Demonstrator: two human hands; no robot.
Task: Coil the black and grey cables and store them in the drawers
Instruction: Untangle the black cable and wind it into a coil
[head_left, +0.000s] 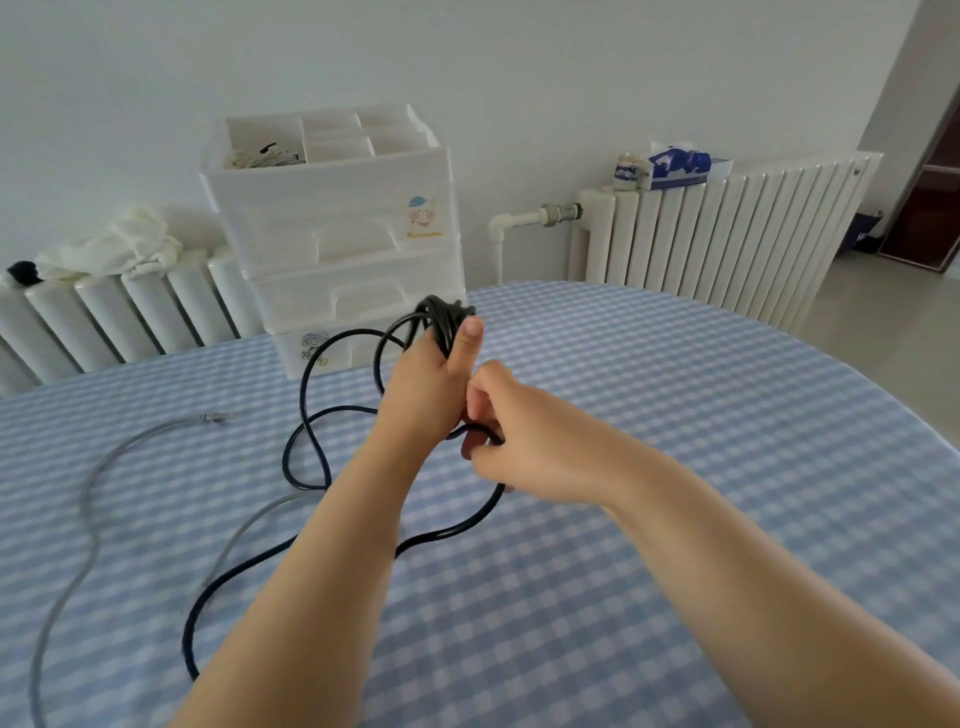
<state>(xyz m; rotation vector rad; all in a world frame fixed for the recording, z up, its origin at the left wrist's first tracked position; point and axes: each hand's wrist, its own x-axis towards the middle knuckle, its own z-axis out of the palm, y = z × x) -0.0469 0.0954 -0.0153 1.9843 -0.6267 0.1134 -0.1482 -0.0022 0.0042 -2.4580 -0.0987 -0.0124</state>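
Right hand (511, 441) pinches the glossy black cable (306, 447); left hand (428, 387) grips its half-hidden coil; grey cable (88, 499) runs off-frame.

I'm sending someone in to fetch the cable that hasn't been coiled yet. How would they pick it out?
Look at the table with the blue checked cloth. On its left part, left of the hands, the grey cable lies loose in a long curve, with a clear plug at its far end. Unlike the black cable, it is pale and nobody holds it.
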